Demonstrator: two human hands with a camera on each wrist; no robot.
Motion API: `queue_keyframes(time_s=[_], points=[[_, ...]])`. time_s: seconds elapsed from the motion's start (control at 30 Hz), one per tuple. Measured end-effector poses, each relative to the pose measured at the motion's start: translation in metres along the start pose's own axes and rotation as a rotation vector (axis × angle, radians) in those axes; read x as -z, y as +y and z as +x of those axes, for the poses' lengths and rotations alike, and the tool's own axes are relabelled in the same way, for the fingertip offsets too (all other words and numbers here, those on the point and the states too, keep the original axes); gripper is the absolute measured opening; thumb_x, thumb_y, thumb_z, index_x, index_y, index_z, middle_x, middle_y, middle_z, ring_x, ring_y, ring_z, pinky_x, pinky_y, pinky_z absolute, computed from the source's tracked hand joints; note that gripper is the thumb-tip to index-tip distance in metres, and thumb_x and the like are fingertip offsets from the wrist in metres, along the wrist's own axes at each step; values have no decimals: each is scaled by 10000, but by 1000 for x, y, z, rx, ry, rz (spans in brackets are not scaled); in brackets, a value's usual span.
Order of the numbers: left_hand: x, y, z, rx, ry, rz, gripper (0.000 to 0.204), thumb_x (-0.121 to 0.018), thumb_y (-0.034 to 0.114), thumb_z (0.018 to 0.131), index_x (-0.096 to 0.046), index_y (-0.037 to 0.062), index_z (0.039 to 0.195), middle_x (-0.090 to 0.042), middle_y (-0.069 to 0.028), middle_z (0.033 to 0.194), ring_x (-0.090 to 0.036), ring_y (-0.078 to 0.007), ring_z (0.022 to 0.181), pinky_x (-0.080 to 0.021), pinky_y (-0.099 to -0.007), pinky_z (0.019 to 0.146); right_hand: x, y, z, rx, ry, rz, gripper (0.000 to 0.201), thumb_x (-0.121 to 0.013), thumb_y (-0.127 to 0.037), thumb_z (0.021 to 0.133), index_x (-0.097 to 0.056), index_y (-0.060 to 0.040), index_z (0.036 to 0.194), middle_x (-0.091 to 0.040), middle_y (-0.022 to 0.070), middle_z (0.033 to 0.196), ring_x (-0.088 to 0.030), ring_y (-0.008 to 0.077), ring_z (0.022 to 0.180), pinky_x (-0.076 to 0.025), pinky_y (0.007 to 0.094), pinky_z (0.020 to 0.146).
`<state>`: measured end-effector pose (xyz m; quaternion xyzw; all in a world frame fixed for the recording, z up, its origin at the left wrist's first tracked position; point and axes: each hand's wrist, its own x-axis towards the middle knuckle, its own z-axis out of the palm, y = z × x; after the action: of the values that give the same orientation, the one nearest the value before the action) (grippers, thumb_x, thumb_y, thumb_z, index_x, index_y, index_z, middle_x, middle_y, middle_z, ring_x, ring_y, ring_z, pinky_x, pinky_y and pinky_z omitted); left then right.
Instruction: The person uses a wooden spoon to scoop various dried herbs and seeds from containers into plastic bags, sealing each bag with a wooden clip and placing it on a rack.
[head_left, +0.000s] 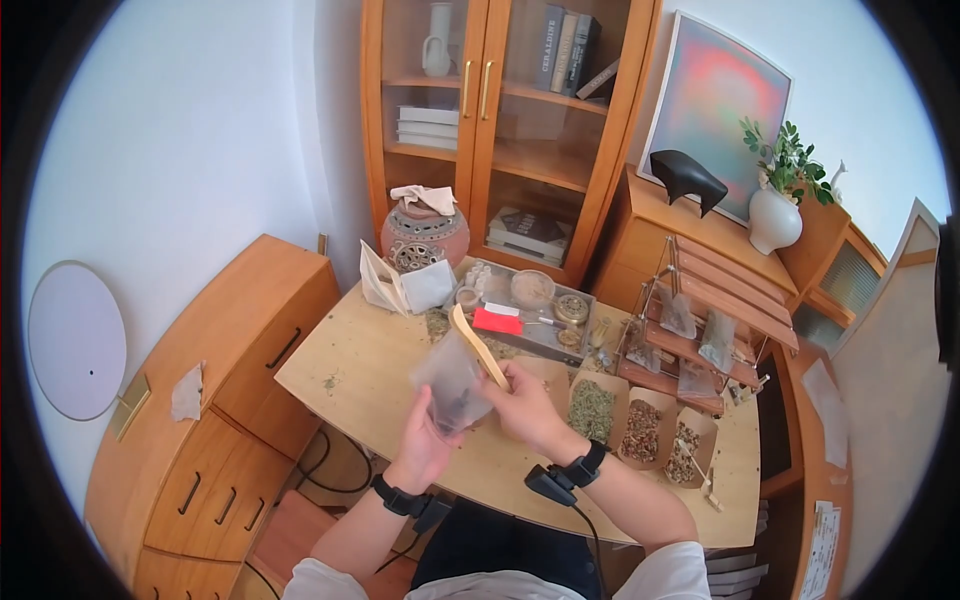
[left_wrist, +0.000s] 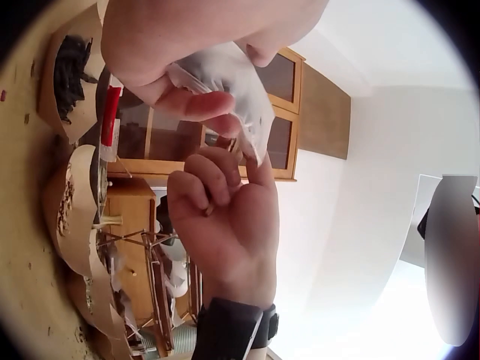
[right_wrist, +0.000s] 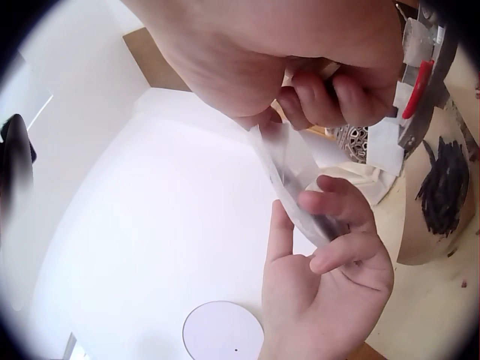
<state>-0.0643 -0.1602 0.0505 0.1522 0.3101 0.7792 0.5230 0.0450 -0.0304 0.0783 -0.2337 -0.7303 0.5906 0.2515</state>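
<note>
A translucent bag (head_left: 448, 378) with dark content at its bottom is tilted above the table. My left hand (head_left: 425, 445) grips its lower part, thumb on one side and fingers on the other, as the right wrist view shows of the bag (right_wrist: 289, 169) and left hand (right_wrist: 330, 277). With curled fingers my right hand (head_left: 530, 408) holds a light wooden tool (head_left: 478, 345), whose far end rises beside the bag's upper edge. In the left wrist view the right hand (left_wrist: 232, 217) also pinches the edge of the bag (left_wrist: 236, 86).
Paper trays of dried herbs (head_left: 592, 410) and reddish pieces (head_left: 641, 430) line the table's right. Behind are a grey tray (head_left: 545, 345) with jars and a red packet (head_left: 497, 320), a patterned pot (head_left: 425, 235), and a wooden rack (head_left: 690, 350) with small bags.
</note>
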Motion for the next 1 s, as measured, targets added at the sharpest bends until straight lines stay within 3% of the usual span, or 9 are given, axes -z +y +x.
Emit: queue_keyframes(time_s=[0.1,0.13,0.2,0.3,0.4,0.43,0.53,0.73,1.0], points=[[19,-1,9,-45,31,-29,454,-407,490,1030,-487,181,1353,-613,16,1217,-567,-110,1062,-429,-273,765,5,-24,-7,-34,77,100,271,-594,-244,997,-584,3,1109,-610,15,863,-513,68,730,-442,237,650],[31,-3,9,-61,51,-42,442,-414,489,1028,-502,182,1334,-617,20,1190,-571,-105,1016,-424,-261,738,15,-12,-1,-70,45,56,318,-572,-291,1011,-578,-2,1143,-619,16,916,-527,75,759,-452,256,636],[42,3,6,-66,138,-63,413,-426,481,1025,-519,186,1298,-610,26,1137,-556,-111,928,-412,-250,686,31,4,5,-54,-17,-78,333,-565,-334,1000,-618,-34,1135,-679,73,885,-637,149,768,-495,325,639],[42,15,4,-97,238,-87,387,-447,473,1018,-528,192,1272,-601,34,1086,-536,-116,851,-384,-236,619,52,0,6,121,-84,-785,284,-587,-329,959,-685,-75,1041,-703,136,846,-693,272,792,-525,401,666],[42,19,1,-104,295,-96,384,-469,473,1007,-525,196,1267,-593,39,1088,-520,-118,850,-374,-233,620,57,10,7,269,-111,-1071,252,-606,-313,914,-726,-92,930,-689,164,823,-670,348,788,-535,441,692],[42,20,0,-103,306,-95,386,-476,475,1003,-524,197,1267,-591,40,1095,-515,-119,858,-374,-235,631,52,5,8,175,-101,-1147,236,-604,-290,905,-737,-95,892,-706,142,840,-682,339,792,-549,432,700],[37,22,-1,-88,325,-72,404,-496,484,989,-521,203,1278,-586,49,1129,-509,-118,904,-380,-244,698,39,10,16,36,-8,-1102,267,-600,-323,905,-753,-105,921,-710,157,851,-685,348,813,-556,429,719],[44,15,8,-107,356,-52,438,-523,499,968,-508,216,1303,-578,51,1172,-517,-126,961,-377,-271,776,19,15,34,-170,-101,-955,348,-600,-389,879,-764,-89,945,-718,182,896,-696,355,860,-553,440,782],[59,17,20,-94,408,-93,432,-499,485,982,-528,175,1281,-616,24,1120,-565,-142,912,-388,-260,699,-6,12,34,-239,-201,-1010,339,-594,-368,877,-755,-80,955,-720,193,936,-696,366,899,-548,443,795]])
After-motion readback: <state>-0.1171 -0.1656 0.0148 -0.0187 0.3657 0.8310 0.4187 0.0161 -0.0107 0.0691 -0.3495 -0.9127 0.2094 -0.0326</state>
